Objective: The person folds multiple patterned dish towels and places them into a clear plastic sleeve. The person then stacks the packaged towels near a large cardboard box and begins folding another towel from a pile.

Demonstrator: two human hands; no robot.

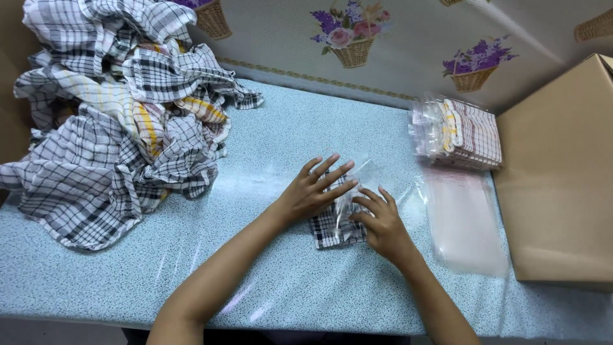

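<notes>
A folded black-and-white checked cloth (pixel 332 228) lies in the middle of the table, partly inside a clear plastic bag (pixel 377 176). My left hand (pixel 316 190) lies flat on the bag and the cloth's upper part, fingers spread. My right hand (pixel 378 219) presses on the cloth's right side, fingers bent over the bag's edge. The bag's open end stretches away to the upper right.
A big heap of loose checked cloths (pixel 121 108) fills the far left. A stack of bagged cloths (pixel 463 133) sits at the back right, with empty clear bags (pixel 466 220) in front of it. A brown cardboard box (pixel 562 179) stands at the right edge. The table (pixel 268 281) is speckled blue.
</notes>
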